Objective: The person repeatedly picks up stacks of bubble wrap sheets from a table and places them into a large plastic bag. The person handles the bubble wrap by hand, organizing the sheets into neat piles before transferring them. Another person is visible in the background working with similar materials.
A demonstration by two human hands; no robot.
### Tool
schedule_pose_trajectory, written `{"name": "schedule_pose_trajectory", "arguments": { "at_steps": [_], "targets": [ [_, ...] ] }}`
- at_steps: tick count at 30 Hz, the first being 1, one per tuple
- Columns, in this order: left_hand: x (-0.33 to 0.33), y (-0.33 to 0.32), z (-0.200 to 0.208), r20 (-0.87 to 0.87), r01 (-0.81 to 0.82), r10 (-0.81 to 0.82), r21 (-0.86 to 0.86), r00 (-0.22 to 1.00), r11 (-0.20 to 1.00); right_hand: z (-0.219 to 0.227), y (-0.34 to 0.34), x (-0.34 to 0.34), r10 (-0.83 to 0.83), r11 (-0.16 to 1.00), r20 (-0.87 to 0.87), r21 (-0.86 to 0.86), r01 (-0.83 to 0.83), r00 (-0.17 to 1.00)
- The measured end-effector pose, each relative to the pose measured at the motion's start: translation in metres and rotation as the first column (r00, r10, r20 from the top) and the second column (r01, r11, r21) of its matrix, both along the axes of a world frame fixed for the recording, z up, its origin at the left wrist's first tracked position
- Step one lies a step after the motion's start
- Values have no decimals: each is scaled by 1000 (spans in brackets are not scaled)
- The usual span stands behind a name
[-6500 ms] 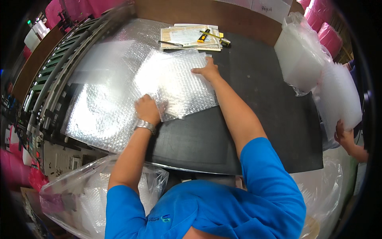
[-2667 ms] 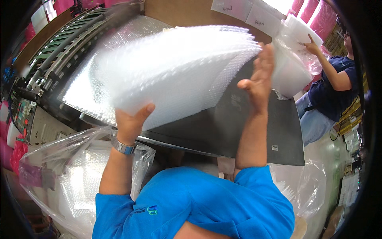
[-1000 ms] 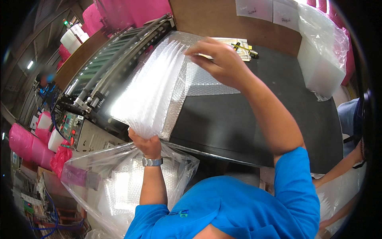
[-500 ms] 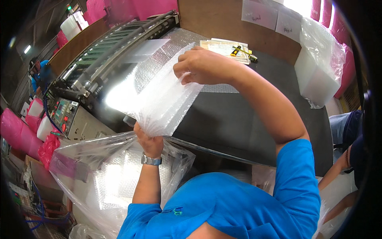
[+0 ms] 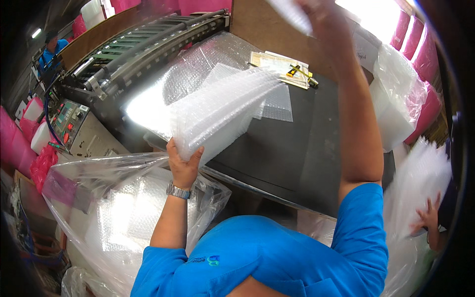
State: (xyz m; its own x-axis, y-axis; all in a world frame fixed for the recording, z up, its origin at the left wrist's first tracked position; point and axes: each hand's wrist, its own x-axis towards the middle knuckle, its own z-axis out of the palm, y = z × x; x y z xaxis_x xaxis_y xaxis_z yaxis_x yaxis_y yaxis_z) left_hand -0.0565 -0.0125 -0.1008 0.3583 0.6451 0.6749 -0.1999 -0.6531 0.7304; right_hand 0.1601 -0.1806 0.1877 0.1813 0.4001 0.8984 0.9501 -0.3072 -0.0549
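Note:
My left hand grips the near end of a stack of bubble wrap sheets, thumb on one side and fingers on the other. The stack slants up and away over the dark table. High up at the top edge, my right hand is closed on a whitish bubble wrap sheet, blurred and partly out of view. More bubble wrap lies flat between the stack and the roller machine. A loose piece rests on the table beyond the stack.
An open clear plastic bag with bubble wrap inside is below my left arm. Papers with a yellow cutter lie at the back. A control panel stands left. At right, another person's hand touches a bubble wrap bundle.
My right hand has swung up and right, away from the stack, with a sheet in it. My left hand still grips the stack. At right, the other person's bubble wrap bundle has come up into view.

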Motion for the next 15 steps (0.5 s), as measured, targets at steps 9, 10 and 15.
{"name": "schedule_pose_trajectory", "arguments": {
  "at_steps": [9,10,15],
  "targets": [
    [-10,7,-18,-85,104,-96,95,992,990,-58,31,-34,289,397,-529,-692,-603,798],
    [-11,7,-18,-85,112,-106,68,991,991,-61,34,-33,287,373,-548,-691,-619,786],
    [-1,8,-18,-154,80,-56,155,986,985,-76,43,-28,274,522,-339,-733,-435,900]
  ]
}}
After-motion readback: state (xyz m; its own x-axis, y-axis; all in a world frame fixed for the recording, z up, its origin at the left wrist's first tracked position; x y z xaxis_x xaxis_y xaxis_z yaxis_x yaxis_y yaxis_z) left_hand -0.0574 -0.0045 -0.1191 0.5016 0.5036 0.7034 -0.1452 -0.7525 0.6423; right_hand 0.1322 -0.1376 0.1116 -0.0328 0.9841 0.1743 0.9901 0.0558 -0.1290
